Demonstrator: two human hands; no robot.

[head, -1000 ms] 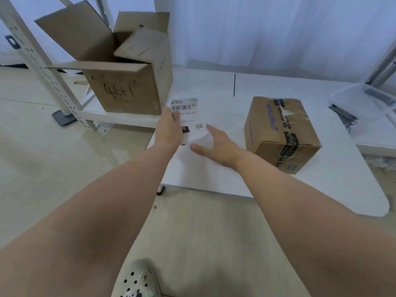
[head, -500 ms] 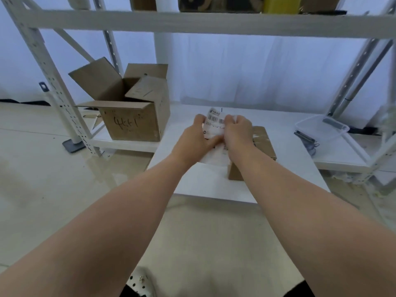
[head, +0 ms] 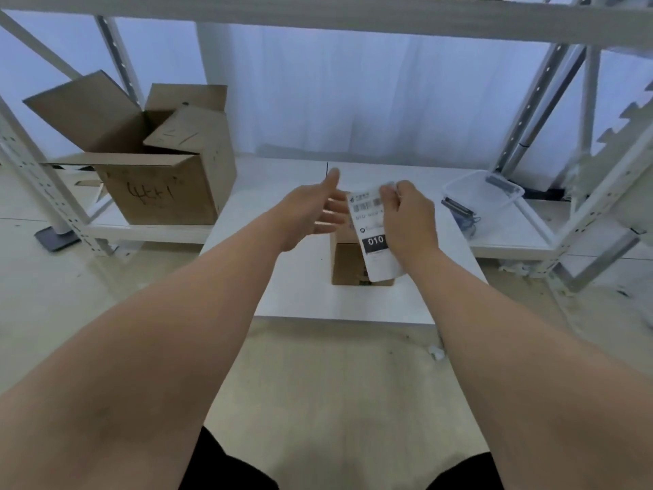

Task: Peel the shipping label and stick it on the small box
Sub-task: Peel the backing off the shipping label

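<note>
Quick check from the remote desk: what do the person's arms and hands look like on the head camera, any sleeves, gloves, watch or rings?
Both forearms are bare to the bottom of the frame, with no sleeves in sight. The left hand and right hand wear no gloves, and no watch, wristband or ring can be seen, though the picture is soft. At the bottom edge there is dark clothing on the person's legs.

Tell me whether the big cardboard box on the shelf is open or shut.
Open. The big cardboard box has its top flaps raised and spread, one folded partly inward. Its contents cannot be seen.

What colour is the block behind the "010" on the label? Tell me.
Black with white digits, on the white label; head view.
</note>
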